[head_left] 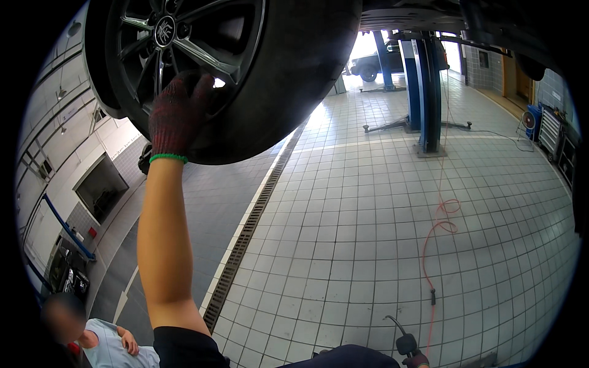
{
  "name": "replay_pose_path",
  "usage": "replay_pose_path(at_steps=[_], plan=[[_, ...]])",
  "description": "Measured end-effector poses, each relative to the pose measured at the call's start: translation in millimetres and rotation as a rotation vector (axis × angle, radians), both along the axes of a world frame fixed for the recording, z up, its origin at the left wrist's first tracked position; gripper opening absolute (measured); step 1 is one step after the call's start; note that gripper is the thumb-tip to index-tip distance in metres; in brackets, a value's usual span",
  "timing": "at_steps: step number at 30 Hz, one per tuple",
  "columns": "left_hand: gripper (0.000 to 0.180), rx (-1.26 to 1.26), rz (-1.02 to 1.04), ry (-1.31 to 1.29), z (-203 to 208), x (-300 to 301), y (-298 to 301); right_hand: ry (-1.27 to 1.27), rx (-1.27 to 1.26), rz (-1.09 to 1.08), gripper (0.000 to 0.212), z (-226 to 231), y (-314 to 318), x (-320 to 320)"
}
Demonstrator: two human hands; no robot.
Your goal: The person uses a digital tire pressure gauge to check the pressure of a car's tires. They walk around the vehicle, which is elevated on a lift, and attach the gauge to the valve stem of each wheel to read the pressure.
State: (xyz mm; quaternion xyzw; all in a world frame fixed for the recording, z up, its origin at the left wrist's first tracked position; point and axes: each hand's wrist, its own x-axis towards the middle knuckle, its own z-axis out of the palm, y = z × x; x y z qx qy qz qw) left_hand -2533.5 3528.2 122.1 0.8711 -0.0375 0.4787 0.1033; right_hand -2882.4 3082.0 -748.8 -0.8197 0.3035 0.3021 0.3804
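Observation:
A raised car wheel [214, 60] fills the upper left, a black tyre [300, 67] around a dark rim with bright-edged spokes. My left hand [176, 116], in a dark red knit glove with a green cuff, reaches up to the lower spokes. Its fingers bend against the rim, and their tips are partly hidden. At the bottom right edge my right hand [417, 360], also gloved, is mostly cut off by the frame. It holds a tyre inflator [405, 344] with a round black gauge and a short curved hose.
A red air hose [427, 245] with a dark coupling [433, 297] trails over the tiled floor. A drain grate [245, 236] runs along the left. Blue lift posts [427, 98] stand ahead, a tool cabinet [552, 132] at far right. Another person [113, 340] is at lower left.

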Motion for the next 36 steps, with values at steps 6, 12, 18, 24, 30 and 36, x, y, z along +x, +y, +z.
replay_pose_path(at_steps=[6, 12, 18, 24, 30, 36], plan=[[0.041, 0.090, 0.039, 0.080, 5, 7, 14, -0.029, 0.005, 0.011, 0.069, 31, -3, 0], [0.039, 0.068, -0.167, -0.071, -4, 9, 15, -0.028, 0.026, 0.016, 0.069, 35, 0, 3], [0.037, 0.069, 0.152, 0.179, 12, 0, 10, -0.048, 0.039, 0.050, 0.069, 41, 7, 22], [0.047, 0.106, -0.188, -0.091, -5, -1, 7, -0.044, 0.051, 0.048, 0.069, 42, 8, 19], [0.041, 0.043, 0.156, 0.231, 19, -4, 0, -0.019, 0.049, 0.022, 0.069, 33, -6, -8], [0.051, 0.126, -0.076, -0.006, 1, 1, 12, 0.024, 0.053, 0.012, 0.069, 15, -20, -29]])
